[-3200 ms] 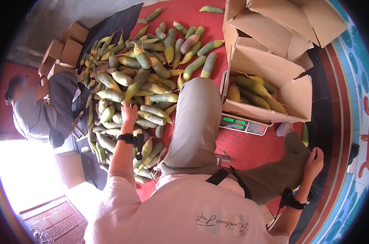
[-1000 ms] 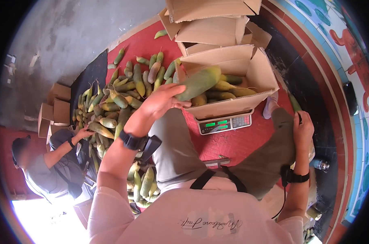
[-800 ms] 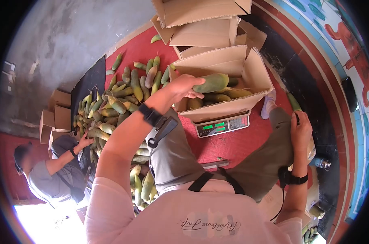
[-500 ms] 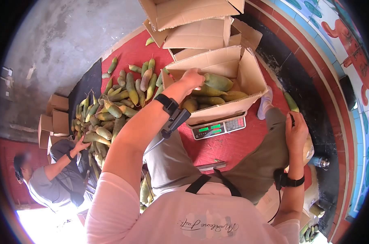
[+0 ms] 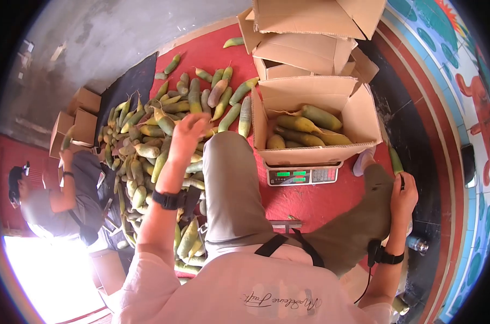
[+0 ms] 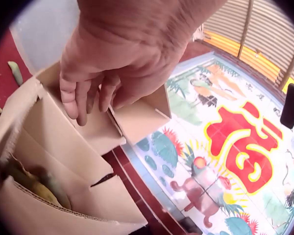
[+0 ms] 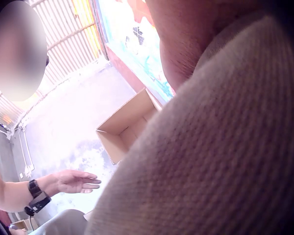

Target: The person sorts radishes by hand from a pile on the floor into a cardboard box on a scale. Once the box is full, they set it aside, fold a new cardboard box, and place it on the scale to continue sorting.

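Observation:
My left hand [image 5: 191, 132] is over the near part of a large heap of green radishes [image 5: 147, 150], holding nothing. Its fingers hang loosely in the left wrist view and look fairly straight in the right wrist view. Several green radishes lie in an open cardboard box [image 5: 324, 156], one thick radish [image 5: 321, 116] resting at the back on top of others. Under the box is a digital scale [image 5: 304, 176] with lit green numbers. My right hand [image 5: 404, 197] rests on my right knee with nothing visible in its grasp; in the right wrist view the trouser leg hides its fingers.
More open cartons [image 5: 304, 51] are stacked behind the box. At the left another person [image 5: 55, 189] holds up a radish [image 5: 67, 138] near smaller boxes [image 5: 82, 127]. A single radish [image 5: 395, 160] lies on the floor by my right knee. A bottle [image 5: 417, 244] lies beside my right forearm.
My left hand carried a radish from the heap into the box, let go, and moved back left over the heap. The other person's hand rose with a radish. My right hand stayed at the knee.

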Demonstrator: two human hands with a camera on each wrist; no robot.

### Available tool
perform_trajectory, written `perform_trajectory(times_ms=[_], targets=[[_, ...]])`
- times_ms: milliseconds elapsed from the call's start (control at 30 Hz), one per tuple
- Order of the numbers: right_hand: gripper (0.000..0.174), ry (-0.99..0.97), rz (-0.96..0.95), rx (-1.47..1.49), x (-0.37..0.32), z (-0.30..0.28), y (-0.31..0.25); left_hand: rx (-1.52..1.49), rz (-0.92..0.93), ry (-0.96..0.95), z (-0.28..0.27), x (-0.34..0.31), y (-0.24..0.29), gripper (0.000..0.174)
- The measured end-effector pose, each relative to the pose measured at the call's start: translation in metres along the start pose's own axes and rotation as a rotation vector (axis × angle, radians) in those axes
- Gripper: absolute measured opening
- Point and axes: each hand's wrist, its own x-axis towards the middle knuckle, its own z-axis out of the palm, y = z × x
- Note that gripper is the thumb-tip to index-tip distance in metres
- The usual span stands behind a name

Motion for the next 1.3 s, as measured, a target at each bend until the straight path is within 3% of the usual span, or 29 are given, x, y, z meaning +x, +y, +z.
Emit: perform_trajectory(times_ms=[67,200,267,433,600,800,933,1000,1033,1067,1133,1200,1300], targets=[[0.01,0.008,-0.025,-0.007,0.002,0.002,-0.001,0.085,-0.145,0.119,-0.03,-0.014,-0.034,0.026],[0.009,-0.007,-0.033,-0.013,0.002,0.005,-0.003,0.246,-0.163,0.221,-0.067,-0.045,-0.124,0.024],[0.01,-0.011,-0.033,-0.037,0.002,0.007,-0.005,0.366,-0.355,0.198,-0.079,-0.059,-0.161,0.028],[0.011,-0.02,-0.053,-0.075,-0.001,0.01,-0.002,0.44,-0.426,0.17,-0.092,-0.096,-0.269,0.033],[0.012,-0.052,-0.064,-0.13,-0.001,0.013,0.002,0.359,-0.64,0.166,-0.086,-0.12,-0.277,0.029],[0.012,-0.053,-0.084,-0.139,-0.001,0.016,0.005,0.351,-0.62,0.137,-0.092,-0.12,-0.292,0.031],[0.012,-0.055,-0.11,-0.146,-0.001,0.016,0.006,0.362,-0.545,0.212,-0.107,-0.113,-0.317,0.039],[0.011,-0.061,-0.102,-0.147,0.0,0.017,0.006,0.462,-0.494,0.355,-0.114,-0.104,-0.315,0.043],[0.011,-0.064,-0.094,-0.149,0.0,0.016,0.006,0.451,-0.558,0.358,-0.123,-0.099,-0.313,0.046],[0.011,-0.065,-0.094,-0.152,0.0,0.016,0.005,0.516,-0.508,0.435,-0.133,-0.094,-0.331,0.046],[0.011,-0.075,-0.097,-0.166,0.0,0.014,0.003,0.568,-0.42,0.506,-0.146,-0.087,-0.313,0.047],[0.011,-0.076,-0.103,-0.179,0.0,0.014,0.003,0.626,-0.49,0.581,-0.152,-0.079,-0.282,0.05],[0.011,-0.099,-0.09,-0.2,0.002,0.014,0.002,0.703,-0.632,0.622,-0.173,-0.065,-0.284,0.055]])
